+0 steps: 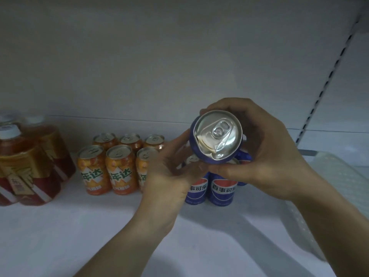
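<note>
A blue cola can [216,136] with a dented silver top is held above the white shelf [79,226], its top tilted toward the camera. My right hand [265,154] grips it, fingers curled round its far side and thumb under its lower rim. My left hand [171,172] is beside and below the can with its palm up. Its fingers reach toward the can's lower left side; whether they touch it is hard to tell. Blue cola cans [222,189] stand on the shelf right under the held one, partly hidden by both hands.
Several orange soda cans [119,168] stand in two rows left of the blue ones. Amber drink bottles [30,166] with white caps are at the far left. A slotted upright rail [327,76] runs up the back wall at right.
</note>
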### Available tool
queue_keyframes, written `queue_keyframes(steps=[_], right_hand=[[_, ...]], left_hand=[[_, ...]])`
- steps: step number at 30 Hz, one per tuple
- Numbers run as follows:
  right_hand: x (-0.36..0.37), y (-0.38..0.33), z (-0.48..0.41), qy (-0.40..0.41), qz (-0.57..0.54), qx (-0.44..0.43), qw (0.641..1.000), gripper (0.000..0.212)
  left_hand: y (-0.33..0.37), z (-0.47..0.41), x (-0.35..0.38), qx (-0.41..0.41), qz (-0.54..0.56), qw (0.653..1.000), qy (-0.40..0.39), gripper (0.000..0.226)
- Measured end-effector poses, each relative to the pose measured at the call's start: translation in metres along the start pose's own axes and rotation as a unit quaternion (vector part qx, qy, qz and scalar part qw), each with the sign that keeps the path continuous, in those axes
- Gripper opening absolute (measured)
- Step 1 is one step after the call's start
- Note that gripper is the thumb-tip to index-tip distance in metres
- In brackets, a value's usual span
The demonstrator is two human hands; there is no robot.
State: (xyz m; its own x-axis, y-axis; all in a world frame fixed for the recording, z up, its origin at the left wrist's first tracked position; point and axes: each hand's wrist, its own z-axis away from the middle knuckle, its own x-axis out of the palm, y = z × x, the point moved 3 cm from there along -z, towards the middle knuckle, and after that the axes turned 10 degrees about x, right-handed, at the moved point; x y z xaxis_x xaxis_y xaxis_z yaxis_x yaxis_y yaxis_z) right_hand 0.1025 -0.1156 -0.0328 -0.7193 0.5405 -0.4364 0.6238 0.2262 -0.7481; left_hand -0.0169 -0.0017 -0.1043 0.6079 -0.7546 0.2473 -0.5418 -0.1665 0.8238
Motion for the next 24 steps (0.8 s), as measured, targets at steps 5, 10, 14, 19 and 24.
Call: queue_keyframes(steps=[5,10,14,19,24], right_hand=[[-0.023,0.001,0.019,0.023,-0.002,0.008,1.0,0.083],[-0.06,0.002,0.047,0.051,0.027,0.029,0.998,0.081],[-0.111,0.008,0.072,0.085,0.11,0.061,0.988,0.083],[-0.177,0.035,0.082,0.077,0.272,0.139,0.949,0.084],[-0.196,0.084,0.074,0.013,0.387,0.172,0.906,0.075]], left_hand=[[0.003,0.01,0.026,-0.013,-0.043,0.999,-0.028,0.05],[-0.001,0.021,0.053,-0.01,-0.063,0.997,-0.04,0.03],[-0.011,0.024,0.089,-0.047,-0.085,0.992,-0.082,0.033],[-0.05,0.011,0.159,-0.201,-0.125,0.96,-0.148,0.012],[-0.085,-0.009,0.197,-0.297,-0.146,0.935,-0.129,0.042]])
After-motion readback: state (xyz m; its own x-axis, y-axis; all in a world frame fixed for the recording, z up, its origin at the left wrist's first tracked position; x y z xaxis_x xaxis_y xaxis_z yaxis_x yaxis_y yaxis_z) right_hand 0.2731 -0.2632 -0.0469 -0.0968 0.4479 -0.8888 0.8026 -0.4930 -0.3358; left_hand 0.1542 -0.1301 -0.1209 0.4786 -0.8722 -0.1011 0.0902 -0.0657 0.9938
